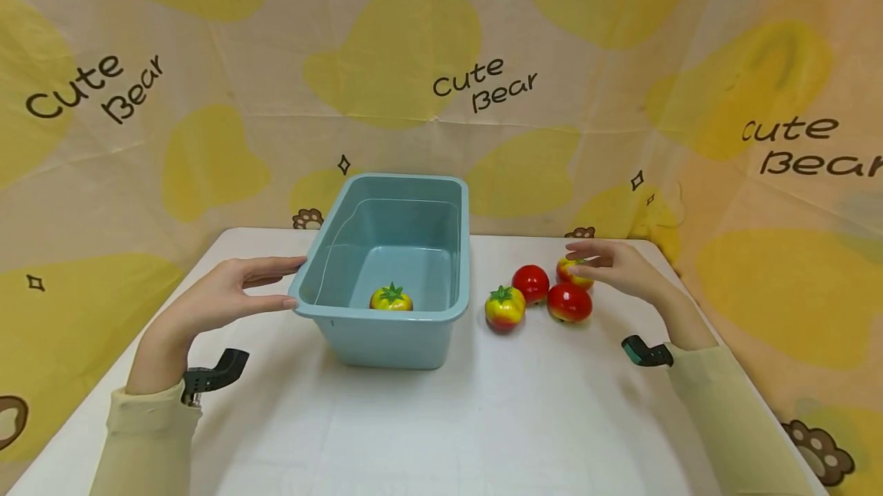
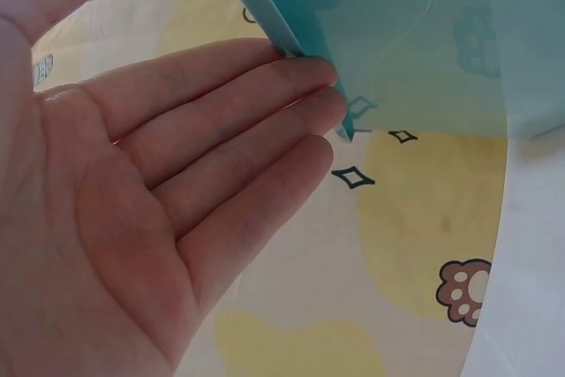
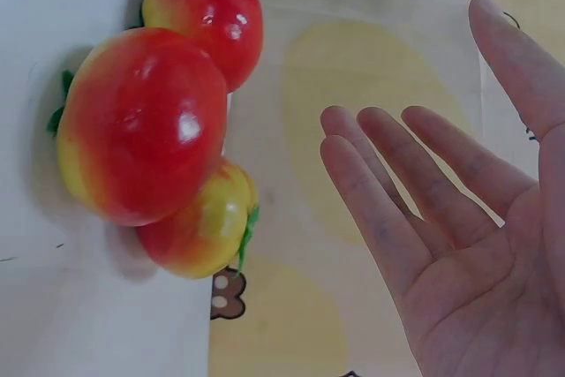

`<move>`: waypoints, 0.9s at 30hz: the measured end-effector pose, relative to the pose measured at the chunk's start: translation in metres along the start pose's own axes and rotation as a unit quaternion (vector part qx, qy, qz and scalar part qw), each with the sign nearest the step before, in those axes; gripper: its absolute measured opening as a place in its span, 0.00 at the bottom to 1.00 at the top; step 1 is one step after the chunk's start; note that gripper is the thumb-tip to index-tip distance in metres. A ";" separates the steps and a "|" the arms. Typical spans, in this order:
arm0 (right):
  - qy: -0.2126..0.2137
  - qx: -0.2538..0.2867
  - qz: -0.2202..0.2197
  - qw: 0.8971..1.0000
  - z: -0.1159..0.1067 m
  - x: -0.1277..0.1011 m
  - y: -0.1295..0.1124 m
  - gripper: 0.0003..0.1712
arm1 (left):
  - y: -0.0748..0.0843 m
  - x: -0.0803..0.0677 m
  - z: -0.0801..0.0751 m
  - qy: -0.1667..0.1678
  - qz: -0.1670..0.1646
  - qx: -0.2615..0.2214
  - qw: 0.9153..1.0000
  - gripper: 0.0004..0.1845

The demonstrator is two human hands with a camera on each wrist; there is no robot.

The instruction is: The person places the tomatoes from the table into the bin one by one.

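A light blue plastic bin (image 1: 396, 346) stands on the table, one yellow tomato (image 1: 391, 301) with a green leaf crown inside near its front wall. My left hand (image 1: 224, 295) is at the bin's left rim; its straight fingers (image 2: 265, 143) reach that rim in the left wrist view. To the right of the bin sit a yellow-red tomato (image 1: 504, 312) and two glossy red ones, a rear tomato (image 1: 530, 283) and a front tomato (image 1: 569, 303). Over the farthest-right tomato (image 1: 567, 275), my right hand (image 1: 624, 270) hovers with relaxed fingers, holding nothing and partly hiding it.
The white table (image 1: 414, 427) ends at a patterned cloth (image 1: 428, 97) that hangs behind it and at the sides. Each wrist wears a dark band, the left band (image 1: 215, 375) and the right band (image 1: 647, 352).
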State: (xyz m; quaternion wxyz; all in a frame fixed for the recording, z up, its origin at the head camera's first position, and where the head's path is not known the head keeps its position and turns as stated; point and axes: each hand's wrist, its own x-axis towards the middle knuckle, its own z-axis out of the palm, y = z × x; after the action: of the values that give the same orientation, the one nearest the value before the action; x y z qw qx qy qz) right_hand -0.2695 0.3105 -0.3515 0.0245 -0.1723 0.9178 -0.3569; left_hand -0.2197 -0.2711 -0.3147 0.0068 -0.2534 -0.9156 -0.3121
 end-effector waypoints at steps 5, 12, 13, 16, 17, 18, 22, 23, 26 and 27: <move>0.002 -0.007 0.002 1.000 0.001 -0.004 0.008 0.31 | 0.001 0.000 0.000 -0.001 -0.004 0.005 1.000 0.32; 0.000 -0.002 0.024 1.000 0.003 -0.011 0.021 0.33 | 0.001 0.000 0.000 -0.002 -0.004 0.004 1.000 0.32; 0.001 0.001 0.027 1.000 0.004 -0.012 0.023 0.33 | 0.000 0.000 0.000 -0.001 -0.004 0.004 1.000 0.32; 0.005 0.009 0.034 0.999 0.005 -0.014 0.030 0.32 | -0.001 0.000 0.000 -0.001 -0.004 0.003 1.000 0.32; 0.007 0.012 0.036 0.999 0.006 -0.015 0.032 0.32 | -0.001 -0.001 0.000 -0.001 -0.005 0.002 1.000 0.32; 0.008 0.013 0.039 0.999 0.007 -0.015 0.035 0.32 | -0.001 -0.001 0.000 -0.001 -0.005 0.003 1.000 0.32; 0.007 0.015 0.046 0.999 0.009 -0.019 0.044 0.31 | -0.001 -0.001 0.000 0.001 -0.005 0.002 1.000 0.32; 0.007 0.013 0.045 0.999 0.010 -0.020 0.047 0.31 | -0.001 -0.001 0.000 0.002 -0.004 0.002 1.000 0.32; 0.007 0.011 0.043 0.999 0.013 -0.022 0.052 0.30 | -0.001 -0.001 0.001 0.004 0.000 0.000 1.000 0.32; 0.007 0.011 0.045 0.999 0.013 -0.023 0.053 0.30 | -0.001 -0.001 0.001 0.004 0.000 -0.001 1.000 0.32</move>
State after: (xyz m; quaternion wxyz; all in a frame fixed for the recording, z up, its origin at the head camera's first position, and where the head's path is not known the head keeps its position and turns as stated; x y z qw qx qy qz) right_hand -0.2613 0.3460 -0.3984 0.0362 -0.1279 0.9209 -0.3664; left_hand -0.2193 -0.2719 -0.3160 0.0100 -0.2526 -0.9150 -0.3144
